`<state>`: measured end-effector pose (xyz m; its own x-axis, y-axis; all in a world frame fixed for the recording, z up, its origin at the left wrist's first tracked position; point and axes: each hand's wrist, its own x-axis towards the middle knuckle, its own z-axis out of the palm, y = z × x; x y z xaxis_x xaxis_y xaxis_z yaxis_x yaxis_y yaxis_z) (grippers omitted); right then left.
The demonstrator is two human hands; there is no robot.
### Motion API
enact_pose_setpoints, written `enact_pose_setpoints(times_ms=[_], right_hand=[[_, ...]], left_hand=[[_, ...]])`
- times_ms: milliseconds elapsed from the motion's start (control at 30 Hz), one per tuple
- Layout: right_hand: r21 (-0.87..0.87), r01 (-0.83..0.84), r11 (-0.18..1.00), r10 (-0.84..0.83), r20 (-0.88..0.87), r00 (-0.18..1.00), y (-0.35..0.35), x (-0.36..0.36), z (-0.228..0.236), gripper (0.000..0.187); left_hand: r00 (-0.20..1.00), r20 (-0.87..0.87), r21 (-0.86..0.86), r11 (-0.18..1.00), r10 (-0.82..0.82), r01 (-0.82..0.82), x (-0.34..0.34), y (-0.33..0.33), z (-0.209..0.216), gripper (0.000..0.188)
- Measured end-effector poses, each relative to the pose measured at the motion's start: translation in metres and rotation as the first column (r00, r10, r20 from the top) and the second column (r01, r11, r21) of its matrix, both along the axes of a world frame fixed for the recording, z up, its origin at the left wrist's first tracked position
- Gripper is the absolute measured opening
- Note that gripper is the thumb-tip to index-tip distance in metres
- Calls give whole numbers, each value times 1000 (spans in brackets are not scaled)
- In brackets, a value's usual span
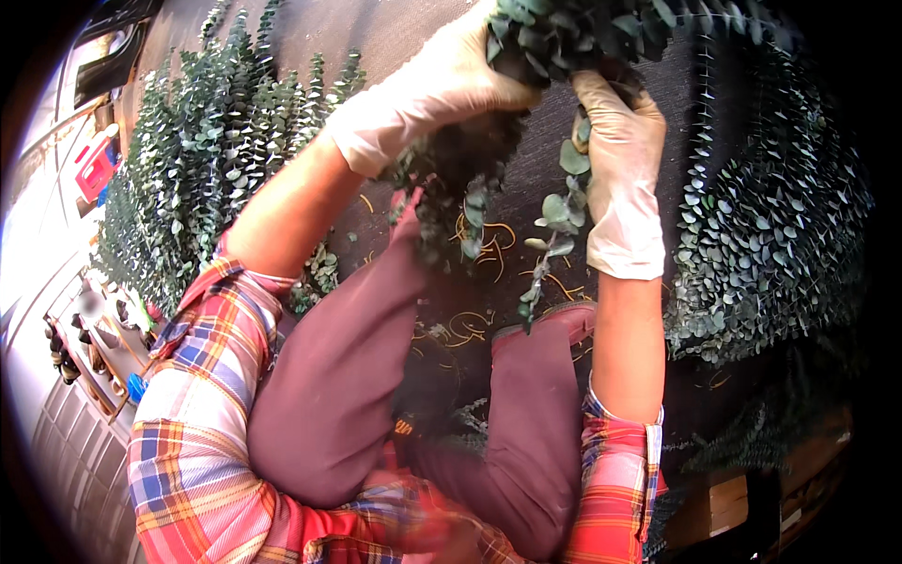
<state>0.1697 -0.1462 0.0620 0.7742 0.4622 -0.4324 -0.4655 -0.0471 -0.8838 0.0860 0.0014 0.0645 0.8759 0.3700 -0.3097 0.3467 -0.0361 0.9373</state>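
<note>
Both my hands wear pale, thin gloves. My left hand [451, 80] is wrapped round a thick bunch of eucalyptus [578, 33] at the top of the view. Some of its leafy stems hang down below my left wrist, blurred. Close beside it, my right hand [625, 141] is raised against the underside of the bunch with its fingers closed. A eucalyptus sprig [561, 209] with round leaves dangles from those curled fingers. The exact spot where my right fingertips grip is partly hidden by leaves.
Eucalyptus stems [211, 141] are heaped on the left, with another large pile [752, 244] on the right. Yellowish rubber bands [467, 327] and leaf scraps are scattered over the dark floor [451, 371] between my legs. Cardboard boxes [728, 505] stand at the lower right.
</note>
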Motion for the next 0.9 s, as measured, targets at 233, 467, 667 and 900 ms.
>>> enact_pose_setpoints(times_ms=[233, 467, 667, 900], right_hand=[[-84, -53, 995, 67, 165, 984, -82, 6, -32, 22], [-410, -32, 911, 60, 55, 997, -154, -4, -68, 28], [-408, 145, 902, -139, 45, 989, -186, 1, -75, 27], [-588, 255, 768, -178, 187, 966, -208, 13, -71, 29]], left_hand=[[907, -341, 385, 917, 245, -103, -96, 84, 49, 55], [783, -470, 673, 740, 408, 18, -220, 78, -71, 100], [678, -495, 749, 662, 544, 15, -302, 135, -116, 101], [547, -506, 800, 600, 667, 10, -355, 146, -135, 104]])
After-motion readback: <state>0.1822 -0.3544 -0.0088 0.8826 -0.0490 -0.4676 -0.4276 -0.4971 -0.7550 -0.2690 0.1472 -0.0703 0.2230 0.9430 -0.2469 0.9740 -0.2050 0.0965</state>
